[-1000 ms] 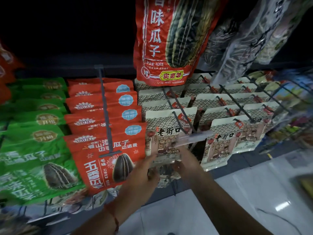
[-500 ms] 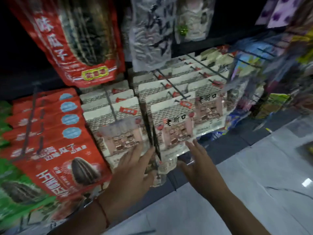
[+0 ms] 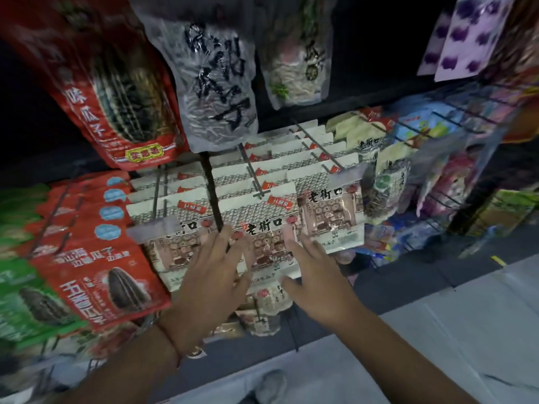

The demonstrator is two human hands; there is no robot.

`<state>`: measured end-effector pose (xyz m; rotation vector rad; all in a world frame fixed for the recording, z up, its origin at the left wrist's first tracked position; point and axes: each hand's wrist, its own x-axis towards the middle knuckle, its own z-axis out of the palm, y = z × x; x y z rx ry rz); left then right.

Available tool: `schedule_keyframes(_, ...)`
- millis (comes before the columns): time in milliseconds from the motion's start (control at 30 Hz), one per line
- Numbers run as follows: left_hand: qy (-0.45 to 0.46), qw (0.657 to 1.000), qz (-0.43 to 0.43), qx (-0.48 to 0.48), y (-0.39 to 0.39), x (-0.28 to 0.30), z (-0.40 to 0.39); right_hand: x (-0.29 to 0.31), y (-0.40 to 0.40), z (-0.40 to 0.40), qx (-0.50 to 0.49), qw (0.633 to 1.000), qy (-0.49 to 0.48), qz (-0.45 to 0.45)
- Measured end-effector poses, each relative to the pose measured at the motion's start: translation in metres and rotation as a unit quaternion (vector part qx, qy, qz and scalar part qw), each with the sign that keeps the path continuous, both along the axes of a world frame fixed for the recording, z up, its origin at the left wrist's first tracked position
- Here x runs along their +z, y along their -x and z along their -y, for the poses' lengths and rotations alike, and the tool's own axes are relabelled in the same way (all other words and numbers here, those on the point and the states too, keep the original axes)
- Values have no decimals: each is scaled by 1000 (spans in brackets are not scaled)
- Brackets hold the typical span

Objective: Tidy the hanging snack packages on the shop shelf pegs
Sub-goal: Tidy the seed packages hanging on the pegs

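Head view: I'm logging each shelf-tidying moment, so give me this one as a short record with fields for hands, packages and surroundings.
left hand: left hand, fingers spread straight, lying over the fronts of the white paper snack packages with brown shop-front pictures
right hand: right hand, fingers straight, at the middle column's lower right edge
package columns: three side by side on black wire pegs
left neighbour: red sunflower-seed bags
above: large red seed bag, grey-and-black seed bag
below: grey floor

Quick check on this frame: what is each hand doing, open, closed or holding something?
Left hand: open, fingers spread flat against the white hanging snack packet with brown picture.
Right hand: open, straight fingers at the same packet, gripping nothing.
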<state>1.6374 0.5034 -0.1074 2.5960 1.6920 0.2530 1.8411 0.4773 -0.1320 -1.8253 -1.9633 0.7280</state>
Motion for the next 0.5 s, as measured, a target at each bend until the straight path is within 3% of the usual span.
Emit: schedule_keyframes(500,-40,998,-26,37,-24,-57,-71,-12,-1,-101,48,991,-49,117)
